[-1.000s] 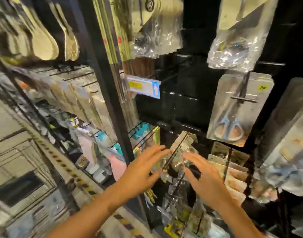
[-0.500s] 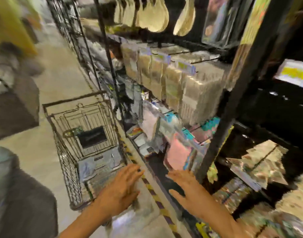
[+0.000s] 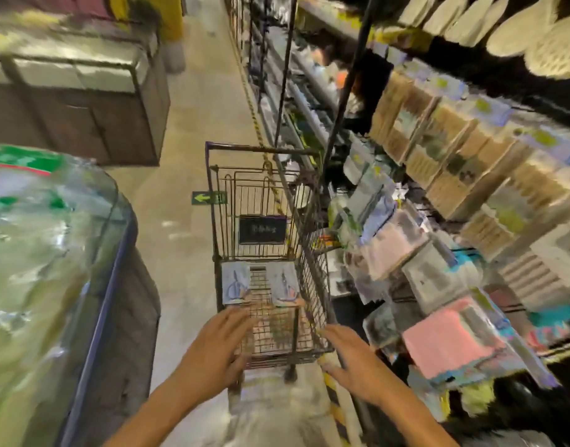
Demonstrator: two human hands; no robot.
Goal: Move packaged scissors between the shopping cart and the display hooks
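Turning from hooks to cart (image 3: 264,253), we reach both hands, left (image 3: 217,346) and right (image 3: 358,366), fingers spread, empty. Two scissors packs (image 3: 235,283) lie inside cart, far end. Likely next pickup.

Little is legible, frame heavily blurred. Green floor sign (image 3: 209,198) on the aisle floor just left of the shopping cart (image 3: 304,287): yellow-green arrow pointing left, any characters beside it unreadable. Black plate (image 3: 262,229) on the cart's far wire wall: faint pale characters, can't be read. Shelf price tags (image 3: 542,139) on the display rails: blurred, no text or numbers readable.
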